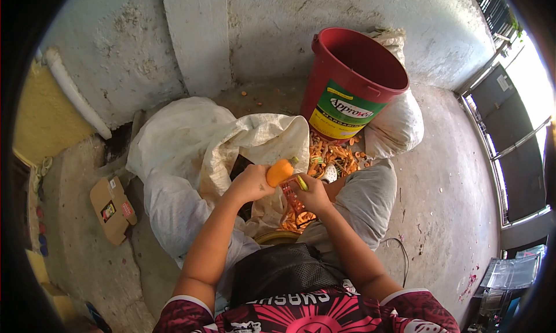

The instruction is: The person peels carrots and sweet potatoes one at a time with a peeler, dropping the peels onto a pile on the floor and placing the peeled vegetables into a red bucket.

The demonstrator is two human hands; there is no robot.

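Observation:
My left hand (252, 184) is closed around a thick orange carrot (280, 172), whose greenish stem end points up and right. Just right of it, my right hand (313, 194) grips a small yellow-handled tool (302, 183); its working end is too small to make out. Orange peelings (297, 218) lie below my hands, by a red perforated piece (293, 198). An open woven sack (260, 137) stands between my legs, just beyond my left hand. More peelings (333, 154) are heaped on the floor past my right hand.
A tall red bucket (313, 81) with a margarine label stands beyond the peelings. Behind it leans a filled white sack (396, 127). Flattened cardboard (113, 208) lies at the left. A wall (266, 43) closes off the far side, and a thin cable (404, 255) lies at the right.

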